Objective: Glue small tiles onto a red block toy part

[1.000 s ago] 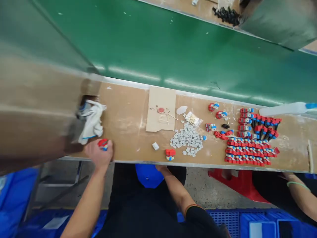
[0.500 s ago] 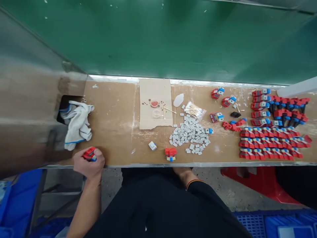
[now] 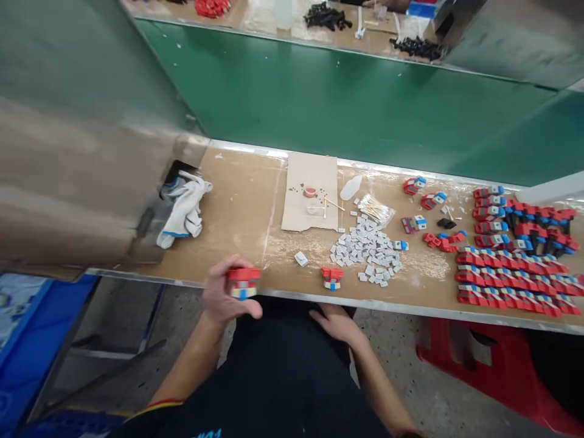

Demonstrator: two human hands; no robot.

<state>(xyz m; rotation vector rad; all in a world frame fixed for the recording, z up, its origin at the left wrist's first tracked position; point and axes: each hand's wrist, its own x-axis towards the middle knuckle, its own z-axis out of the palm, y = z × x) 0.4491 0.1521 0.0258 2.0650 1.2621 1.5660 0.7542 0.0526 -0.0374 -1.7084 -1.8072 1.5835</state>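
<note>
The left hand (image 3: 225, 299) grasps a red block (image 3: 244, 283) with a grey and blue underside. Its fingers are wrapped behind the block and the thumb is below, and it holds the block at the near edge of the workbench (image 3: 246, 207), left of the person's body. The right hand (image 3: 340, 322) lies below the bench edge over the dark lap, fingers loosely spread and gripping nothing. On the bench a second block (image 3: 331, 277) stands near the front edge just beside a heap of grey tiles (image 3: 367, 249), with a cardboard sheet (image 3: 311, 194) behind, a white cloth (image 3: 185, 210) to the left, and rows of red and blue pieces (image 3: 511, 274) well to the right.
</note>
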